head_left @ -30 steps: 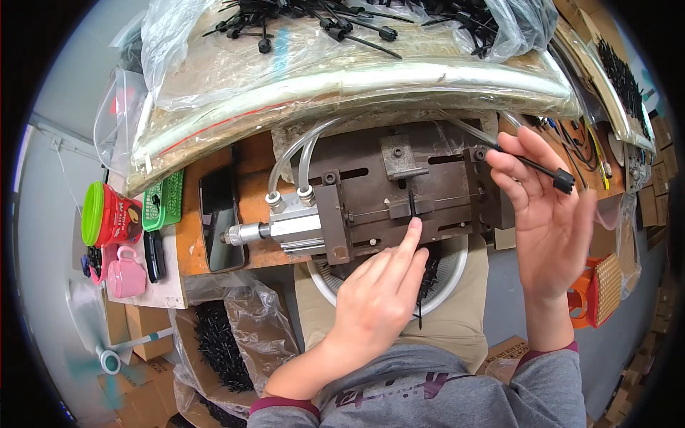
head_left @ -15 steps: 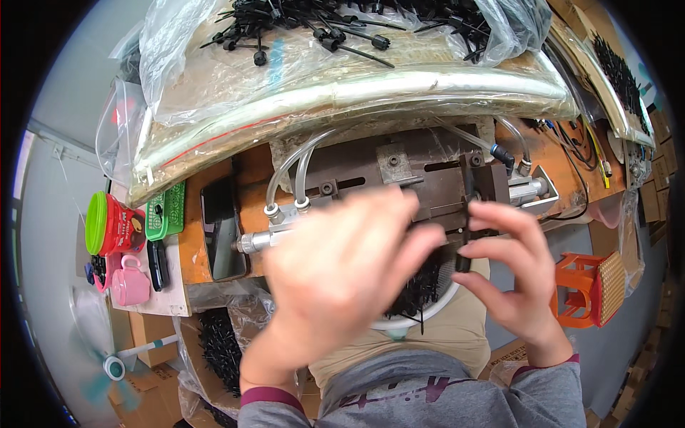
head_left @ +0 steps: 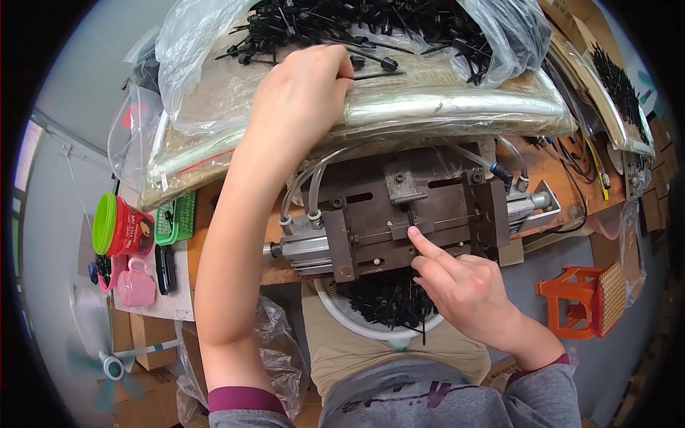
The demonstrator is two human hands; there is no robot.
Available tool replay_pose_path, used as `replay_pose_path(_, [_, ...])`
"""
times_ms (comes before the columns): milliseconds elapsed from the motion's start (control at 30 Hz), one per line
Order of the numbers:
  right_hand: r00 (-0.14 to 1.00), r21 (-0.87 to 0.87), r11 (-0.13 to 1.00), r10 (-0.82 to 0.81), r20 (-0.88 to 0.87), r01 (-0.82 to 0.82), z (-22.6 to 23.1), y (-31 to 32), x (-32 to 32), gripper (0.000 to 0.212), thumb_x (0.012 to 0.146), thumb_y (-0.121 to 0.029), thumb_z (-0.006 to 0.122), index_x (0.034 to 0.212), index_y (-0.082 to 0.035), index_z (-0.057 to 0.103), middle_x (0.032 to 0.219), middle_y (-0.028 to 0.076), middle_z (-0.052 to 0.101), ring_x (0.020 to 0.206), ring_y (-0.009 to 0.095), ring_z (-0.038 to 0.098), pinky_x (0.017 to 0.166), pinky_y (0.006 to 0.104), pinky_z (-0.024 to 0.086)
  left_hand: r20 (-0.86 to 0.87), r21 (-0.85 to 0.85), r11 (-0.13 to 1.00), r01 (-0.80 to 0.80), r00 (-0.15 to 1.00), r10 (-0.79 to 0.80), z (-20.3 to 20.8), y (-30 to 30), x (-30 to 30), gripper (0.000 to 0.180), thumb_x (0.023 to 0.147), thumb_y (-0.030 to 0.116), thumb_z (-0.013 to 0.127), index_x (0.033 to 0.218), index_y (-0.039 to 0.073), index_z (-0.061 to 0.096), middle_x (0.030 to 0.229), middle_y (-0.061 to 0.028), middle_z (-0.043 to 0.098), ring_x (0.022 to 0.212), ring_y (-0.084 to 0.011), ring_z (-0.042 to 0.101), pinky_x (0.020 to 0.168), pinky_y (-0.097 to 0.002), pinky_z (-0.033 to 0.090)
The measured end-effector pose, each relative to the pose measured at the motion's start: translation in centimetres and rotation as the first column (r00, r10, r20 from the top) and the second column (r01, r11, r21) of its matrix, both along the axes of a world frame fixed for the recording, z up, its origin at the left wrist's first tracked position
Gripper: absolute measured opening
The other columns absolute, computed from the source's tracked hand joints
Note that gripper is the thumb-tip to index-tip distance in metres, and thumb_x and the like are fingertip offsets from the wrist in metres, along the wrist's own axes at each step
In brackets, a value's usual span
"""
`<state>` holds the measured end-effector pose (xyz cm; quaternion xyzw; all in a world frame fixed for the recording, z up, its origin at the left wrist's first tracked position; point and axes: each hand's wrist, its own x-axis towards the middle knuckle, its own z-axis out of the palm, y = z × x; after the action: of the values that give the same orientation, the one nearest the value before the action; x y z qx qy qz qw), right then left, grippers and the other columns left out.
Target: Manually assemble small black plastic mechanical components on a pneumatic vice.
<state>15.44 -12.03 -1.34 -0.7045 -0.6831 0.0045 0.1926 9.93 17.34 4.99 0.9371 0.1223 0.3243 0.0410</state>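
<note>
Beside black parts, left fingers curled; on fixture, right fingers bent, index straight; holds unclear; red tub lettered.

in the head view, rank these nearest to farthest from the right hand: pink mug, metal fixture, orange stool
From the right hand:
1. Metal fixture: ahead, right at the index fingertip.
2. Orange stool: off to the right.
3. Pink mug: far over on the left.

One head-worn fisheye view looks steeply down from above the grey fabric shirt on the near side of the bare right hand, facing forward, fairly close, over the dark brown metal fixture just beyond that hand.
</note>
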Motion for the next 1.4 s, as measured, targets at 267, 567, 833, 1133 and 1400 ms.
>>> replay_pose_path(267, [1.000, 0.544, 0.839, -0.014, 0.014, 0.004, 6.3, 11.1, 5.3, 0.023, 0.085, -0.023, 0.073, 0.089, -0.006, 0.060, 0.083, 0.012, 0.065, 0.079, 0.032, 0.065, 0.069, 0.0425, 0.053, 0.338, -0.368, 0.930, 0.014, 0.933, 0.120, 1.8, -9.2, -7.7, 0.011, 0.083, 0.000, 0.080, 0.086, -0.001, 0.070, 0.100, -0.0048, 0.066, 0.062, -0.0037, 0.057, 0.053, -0.0171, 0.043])
replay_pose_path(567, [0.970, 0.154, 0.981, -0.150, 0.193, 0.122, 6.7, 23.4, 9.8, 0.045, 0.088, -0.042, 0.072, 0.117, -0.007, 0.068, 0.116, 0.016, 0.066, 0.115, 0.035, 0.061, 0.097, 0.0462, 0.051, 0.128, -0.509, 0.840, 0.187, 0.982, -0.141, -3.5, -17.0, -9.9, 0.031, 0.074, 0.004, 0.085, 0.102, 0.001, 0.075, 0.141, -0.0221, 0.058, 0.097, -0.0247, 0.073, 0.076, -0.0314, 0.060])
replay_pose_path(833, [0.986, 0.244, 0.957, 0.136, 0.096, -0.156, 7.1, 17.7, 12.0, 0.015, 0.084, -0.010, 0.067, 0.095, 0.000, 0.067, 0.096, 0.019, 0.069, 0.095, 0.037, 0.067, 0.086, 0.0433, 0.054, 0.015, -0.341, 0.938, 0.056, 0.998, -0.054, -9.0, -20.0, -9.3, 0.027, 0.076, 0.007, 0.082, 0.099, -0.001, 0.071, 0.135, -0.0216, 0.063, 0.078, -0.0247, 0.073, 0.064, -0.0302, 0.058])
replay_pose_path(1133, [0.990, 0.335, 0.933, 0.142, -0.010, -0.131, 7.2, 15.0, 13.4, 0.014, 0.089, -0.015, 0.070, 0.096, -0.003, 0.069, 0.089, 0.017, 0.071, 0.086, 0.036, 0.070, 0.079, 0.0416, 0.055, 0.011, -0.239, 0.970, 0.037, 0.999, -0.035, -9.4, -19.2, -7.7, 0.027, 0.074, 0.008, 0.082, 0.096, -0.001, 0.070, 0.132, -0.0209, 0.065, 0.079, -0.0257, 0.074, 0.067, -0.0313, 0.059])
replay_pose_path(1400, [0.946, 0.568, 0.779, 0.098, 0.309, -0.266, 5.1, 15.5, 12.9, 0.015, 0.093, -0.019, 0.070, 0.091, -0.004, 0.066, 0.079, 0.008, 0.063, 0.065, 0.026, 0.064, 0.056, 0.0368, 0.051, -0.027, -0.205, 0.977, 0.053, 0.998, -0.060, -8.5, -19.0, -7.8, 0.029, 0.076, 0.012, 0.083, 0.098, -0.001, 0.070, 0.129, -0.0197, 0.067, 0.076, -0.0228, 0.074, 0.065, -0.0292, 0.059])
